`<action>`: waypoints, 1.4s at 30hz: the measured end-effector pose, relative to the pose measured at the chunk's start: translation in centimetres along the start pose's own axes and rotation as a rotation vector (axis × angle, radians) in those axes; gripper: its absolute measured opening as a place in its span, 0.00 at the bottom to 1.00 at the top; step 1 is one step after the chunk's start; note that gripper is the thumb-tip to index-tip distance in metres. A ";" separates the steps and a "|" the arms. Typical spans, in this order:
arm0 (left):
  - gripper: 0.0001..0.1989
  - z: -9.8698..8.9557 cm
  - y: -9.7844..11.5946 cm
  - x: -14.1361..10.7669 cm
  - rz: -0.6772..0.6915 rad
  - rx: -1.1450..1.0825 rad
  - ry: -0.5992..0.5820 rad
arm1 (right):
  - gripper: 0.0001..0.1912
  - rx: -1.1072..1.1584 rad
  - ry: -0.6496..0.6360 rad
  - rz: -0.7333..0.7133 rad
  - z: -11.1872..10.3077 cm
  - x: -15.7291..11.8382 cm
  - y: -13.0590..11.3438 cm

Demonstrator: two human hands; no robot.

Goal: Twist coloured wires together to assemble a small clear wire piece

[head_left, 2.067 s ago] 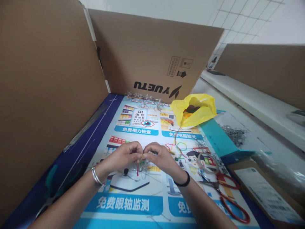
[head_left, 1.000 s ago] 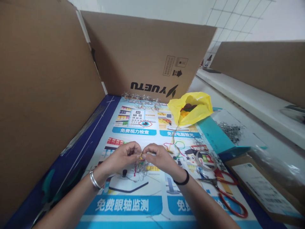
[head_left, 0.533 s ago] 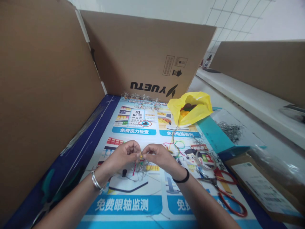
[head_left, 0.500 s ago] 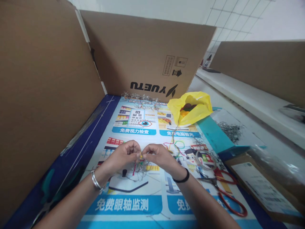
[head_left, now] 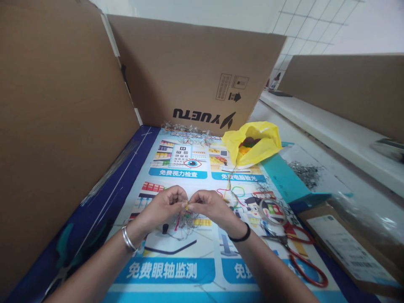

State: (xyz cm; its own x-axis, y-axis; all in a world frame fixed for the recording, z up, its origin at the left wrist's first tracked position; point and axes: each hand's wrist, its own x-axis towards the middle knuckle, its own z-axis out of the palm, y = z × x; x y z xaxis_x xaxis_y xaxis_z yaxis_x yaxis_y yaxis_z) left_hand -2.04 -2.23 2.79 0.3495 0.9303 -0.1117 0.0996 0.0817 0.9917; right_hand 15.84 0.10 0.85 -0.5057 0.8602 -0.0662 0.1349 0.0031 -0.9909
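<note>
Close together over the printed mat, my left hand [head_left: 170, 205] and my right hand [head_left: 210, 207] pinch a short bit of yellow thread [head_left: 187, 206] between their fingertips. Below the fingers hangs or lies a tangle of thin silvery wire [head_left: 188, 221], with red and green thread among it; the fingers partly hide it. Loose red, green and yellow threads [head_left: 233, 193] lie to the right of my right hand and run up to a yellow bag [head_left: 252, 145], which holds dark red and orange-yellow contents.
Red-handled scissors [head_left: 293, 248] and a roll of clear tape [head_left: 273, 211] lie at the right. Teal-handled pliers [head_left: 65, 252] rest at the left. Cardboard panels [head_left: 195, 75] stand at the back and left. More wire bundles [head_left: 186, 127] lie along the back; a small carton [head_left: 347, 248] is at the right.
Both hands stay in nearly the same place, still pinching. The yellow thread and the strands below the fingertips have shifted very slightly.
</note>
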 end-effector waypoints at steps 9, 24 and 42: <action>0.05 -0.1 -0.4 0.1 0.015 0.046 0.017 | 0.08 -0.017 -0.003 -0.002 -0.1 0.0 -0.1; 0.06 0.2 -0.6 0.1 -0.014 -0.007 0.017 | 0.05 -0.435 0.069 -0.146 0.5 -0.6 -0.9; 0.03 -0.6 -0.9 0.2 0.026 0.174 -0.001 | 0.04 -0.378 0.068 -0.137 0.2 -0.5 -1.0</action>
State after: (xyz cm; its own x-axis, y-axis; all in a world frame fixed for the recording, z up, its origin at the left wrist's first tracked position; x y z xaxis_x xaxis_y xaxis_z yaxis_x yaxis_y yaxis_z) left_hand -2.64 -1.89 1.88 0.3550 0.9308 -0.0864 0.2507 -0.0057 0.9681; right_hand 15.81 -0.47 1.86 -0.4850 0.8705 0.0836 0.3803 0.2960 -0.8762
